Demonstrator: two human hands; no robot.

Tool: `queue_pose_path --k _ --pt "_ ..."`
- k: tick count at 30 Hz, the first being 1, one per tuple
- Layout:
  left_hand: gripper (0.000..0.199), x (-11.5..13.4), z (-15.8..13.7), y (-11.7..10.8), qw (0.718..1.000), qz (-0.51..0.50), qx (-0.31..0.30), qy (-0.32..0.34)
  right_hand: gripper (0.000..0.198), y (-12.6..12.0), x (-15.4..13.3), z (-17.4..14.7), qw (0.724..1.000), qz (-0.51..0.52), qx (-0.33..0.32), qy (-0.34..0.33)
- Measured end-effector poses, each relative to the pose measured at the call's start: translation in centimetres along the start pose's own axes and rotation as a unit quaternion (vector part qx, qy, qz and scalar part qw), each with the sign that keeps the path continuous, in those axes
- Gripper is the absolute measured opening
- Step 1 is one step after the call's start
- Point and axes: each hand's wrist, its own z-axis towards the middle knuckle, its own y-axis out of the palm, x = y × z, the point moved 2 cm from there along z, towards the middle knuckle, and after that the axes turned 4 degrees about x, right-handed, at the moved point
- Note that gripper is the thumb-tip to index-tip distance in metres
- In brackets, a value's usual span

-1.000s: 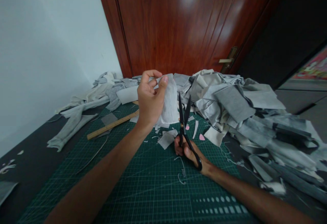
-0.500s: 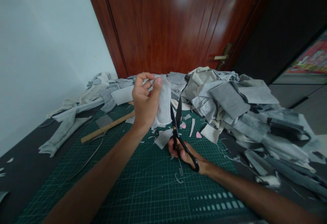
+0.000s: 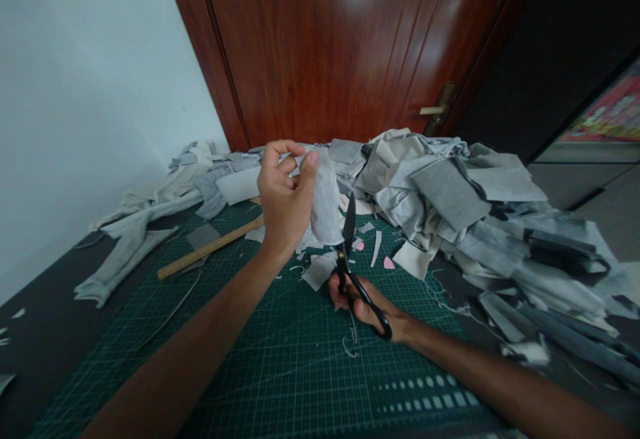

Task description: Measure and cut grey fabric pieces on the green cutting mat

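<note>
Between the thumb and fingers of my left hand (image 3: pixel 286 189) hangs a small light grey piece of fabric (image 3: pixel 326 205), raised above the cutting mat. My right hand (image 3: pixel 364 302) grips black-handled scissors (image 3: pixel 349 242) with the blades pointing up and away from me. The blades stand at the lower right edge of the fabric, and one of them seems partly hidden by it. Under the hands, a grey fabric scrap (image 3: pixel 319 271) and small offcuts lie on the green cutting mat (image 3: pixel 260 359).
A big heap of grey and cream fabric pieces (image 3: pixel 450 192) fills the right and back. More cloth (image 3: pixel 130 245) lies at the left by the wall. A wooden ruler (image 3: pixel 210 247) and pink chalk (image 3: pixel 389 263) rest on the mat. Behind stands a brown door (image 3: pixel 320 45).
The fabric's lower right edge has moved slightly right, over the scissor blades. The blades look closer together than before. Both hands have stayed nearly in place.
</note>
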Motion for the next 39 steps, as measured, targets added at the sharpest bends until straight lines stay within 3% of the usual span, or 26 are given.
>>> queue_pose_path --k 13,19,27,39 --pt "0.04 -0.21 0.67 -0.33 0.998 0.023 0.012 0.054 0.063 -0.06 -0.48 0.11 1.0 0.017 0.002 -0.009" --pt "0.037 -0.32 0.75 -0.53 0.997 0.042 0.008 0.069 0.065 -0.07 -0.05 0.12 1.0 0.009 -0.003 0.006" --pt "0.036 0.25 0.52 -0.46 0.983 0.155 -0.008 0.102 0.064 0.02 -0.08 0.17 1.0 0.019 0.0 0.002" --pt "0.026 0.48 0.21 -0.33 0.976 0.171 -0.012 0.132 0.061 0.03 -0.23 0.11 1.0 0.023 0.004 0.003"
